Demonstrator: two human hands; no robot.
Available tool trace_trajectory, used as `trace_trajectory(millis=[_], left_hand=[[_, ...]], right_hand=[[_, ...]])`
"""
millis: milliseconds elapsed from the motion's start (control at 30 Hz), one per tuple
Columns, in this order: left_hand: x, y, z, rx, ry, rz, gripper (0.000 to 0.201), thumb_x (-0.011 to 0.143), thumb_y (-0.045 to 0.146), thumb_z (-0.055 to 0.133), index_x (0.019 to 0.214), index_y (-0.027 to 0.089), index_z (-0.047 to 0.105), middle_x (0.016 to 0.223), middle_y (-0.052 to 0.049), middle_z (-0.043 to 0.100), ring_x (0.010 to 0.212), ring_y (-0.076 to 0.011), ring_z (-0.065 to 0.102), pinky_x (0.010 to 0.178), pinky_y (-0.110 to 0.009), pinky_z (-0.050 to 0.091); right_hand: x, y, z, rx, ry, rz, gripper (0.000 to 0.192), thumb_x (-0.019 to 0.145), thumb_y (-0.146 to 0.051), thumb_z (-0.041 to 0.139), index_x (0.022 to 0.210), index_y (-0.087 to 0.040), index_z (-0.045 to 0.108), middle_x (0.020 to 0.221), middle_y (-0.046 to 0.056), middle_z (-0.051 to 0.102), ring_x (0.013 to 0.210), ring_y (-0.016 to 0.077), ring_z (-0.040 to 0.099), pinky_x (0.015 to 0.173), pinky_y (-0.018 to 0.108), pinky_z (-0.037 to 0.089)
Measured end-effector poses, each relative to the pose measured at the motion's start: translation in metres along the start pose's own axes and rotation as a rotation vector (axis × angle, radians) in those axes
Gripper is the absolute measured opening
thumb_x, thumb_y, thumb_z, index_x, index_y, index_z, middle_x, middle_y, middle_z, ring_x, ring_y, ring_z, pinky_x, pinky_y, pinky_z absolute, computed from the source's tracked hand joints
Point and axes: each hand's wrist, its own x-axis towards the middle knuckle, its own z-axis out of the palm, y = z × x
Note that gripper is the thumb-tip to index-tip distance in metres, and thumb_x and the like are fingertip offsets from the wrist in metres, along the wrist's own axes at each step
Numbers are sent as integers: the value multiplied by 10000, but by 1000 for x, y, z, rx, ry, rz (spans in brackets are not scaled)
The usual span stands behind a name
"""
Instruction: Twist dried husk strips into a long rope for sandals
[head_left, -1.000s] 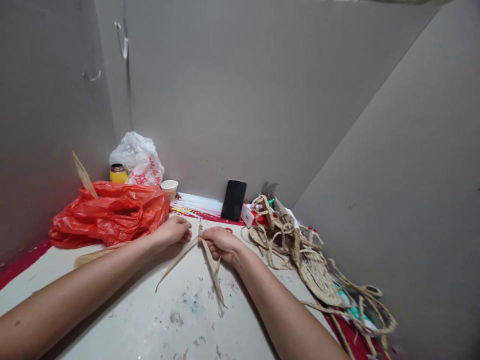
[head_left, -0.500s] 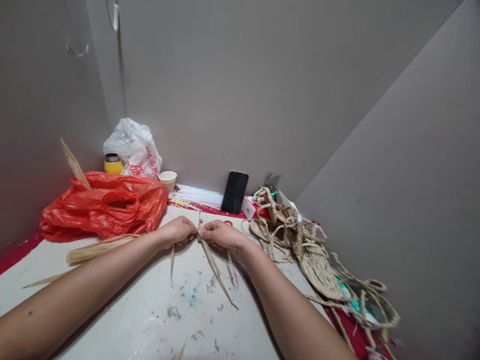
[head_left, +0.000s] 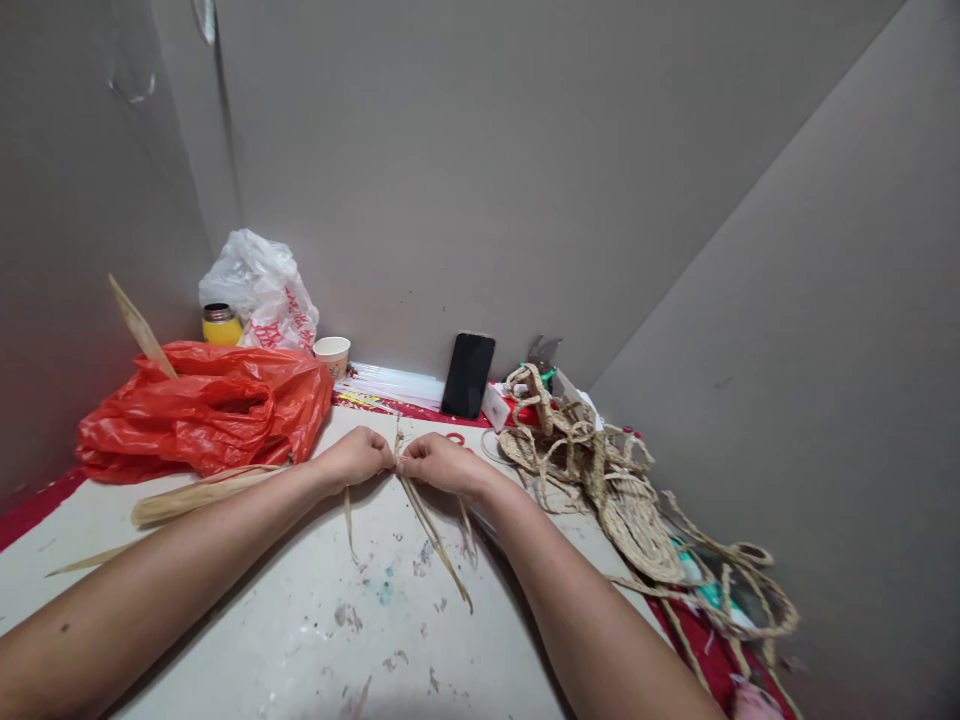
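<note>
At the middle of the table: two hands are met over a bundle of dried leaf strips.
Landmark: the black phone (head_left: 467, 375), propped upright against the back wall.
Left hand (head_left: 358, 458): closed on the leaf strips (head_left: 427, 520), in front of the phone and slightly left of it.
Right hand (head_left: 442, 464): closed on the same strips, directly in front of the phone, its fingertips touching those of the left hand.
Leaf strips: pinched between both hands; about four loose ends are seen trailing toward the camera over the stained white table (head_left: 300, 640).
Hidden: the pinch point is covered by the fingers, so how the strips cross there cannot be told.
Cut off: both forearms are cut by the lower frame edge.
Hard to make out: small items behind the woven pile to the right of the phone are blurred.
Woven straw pile (head_left: 600, 480): one tangled heap, right of the phone; separate pieces cannot be counted.
Red plastic bag (head_left: 202, 405): one, far left of the phone.
White plastic bag (head_left: 259, 290): one, left of the phone, behind the red one.
Paper cup (head_left: 331, 354): one, just left of the phone.
Yellow jar (head_left: 220, 325): one, partly hidden by the bags.
</note>
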Motion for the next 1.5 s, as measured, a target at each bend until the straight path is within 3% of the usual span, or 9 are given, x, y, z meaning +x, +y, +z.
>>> trace_trajectory(millis=[233, 600, 800, 867, 1000, 1067, 1267, 1367, 1500], left_hand=[[1, 0, -2, -24, -35, -25, 171, 680, 274, 605, 579, 145, 556, 383, 89, 344, 343, -36, 247, 379, -195, 156], [0, 5, -10, -142, -135, -86, 206, 679, 248, 560, 510, 152, 490, 350, 87, 285, 329, -32, 175, 377, -219, 97], [-3, 4, -10, -213, -130, -99, 96, 640, 224, 614, 605, 144, 574, 340, 93, 310, 337, -37, 212, 391, -213, 106], [-3, 4, -11, -247, -148, -104, 120, 649, 236, 618, 589, 144, 568, 335, 93, 300, 337, -35, 195, 396, -216, 95], [-3, 3, -16, -313, -214, -96, 141, 653, 235, 619, 573, 131, 569, 351, 83, 335, 347, -29, 166, 406, -222, 77], [-2, 2, -17, -341, -230, -85, 122, 646, 224, 610, 584, 125, 575, 355, 80, 345, 349, -29, 160, 408, -223, 72], [0, -2, -15, -383, -221, -45, 116, 607, 227, 602, 579, 128, 551, 477, 28, 526, 352, -21, 207, 405, -218, 81], [-1, -3, -14, -373, -209, -31, 124, 601, 237, 601, 573, 128, 549, 494, 20, 546, 358, -22, 223, 405, -216, 86], [-3, -3, -16, -329, -196, -13, 103, 615, 223, 573, 567, 133, 563, 366, 75, 387, 351, -35, 185, 401, -217, 93]], right_hand=[[-5, -6, -13, 17, -65, -11, 203, 755, -167, 503, 601, -139, 631, 443, -62, 461, 406, 64, 334, 430, 208, 245], [-9, -10, 24, 4, -274, 46, 209, 746, -121, 458, 548, -176, 501, 412, -8, 573, 319, 118, 516, 356, 204, 352], [-21, -21, 16, 35, -403, 20, 187, 782, -227, 530, 612, -161, 570, 453, -8, 604, 346, 110, 527, 378, 197, 373], [-21, -22, 6, 136, -362, 50, 278, 819, -321, 532, 609, -146, 581, 466, 7, 608, 356, 106, 527, 378, 193, 371], [-7, -10, -5, 256, 16, 75, 372, 879, -359, 469, 570, -156, 505, 439, -22, 538, 360, 58, 456, 381, 160, 327], [2, -3, -2, 276, 88, 92, 358, 873, -368, 488, 582, -159, 497, 454, -21, 528, 378, 64, 465, 384, 164, 337], [5, -6, 23, 444, -19, 120, 284, 880, -373, 440, 719, -159, 535, 630, 17, 600, 455, 101, 560, 411, 201, 429], [3, -10, 26, 484, -54, 123, 268, 878, -348, 427, 699, -163, 501, 598, -18, 547, 342, 37, 394, 330, 157, 301], [4, -7, 22, 442, -49, 140, 298, 854, -397, 471, 670, -164, 498, 482, -85, 393, 308, 18, 218, 304, 157, 114]])
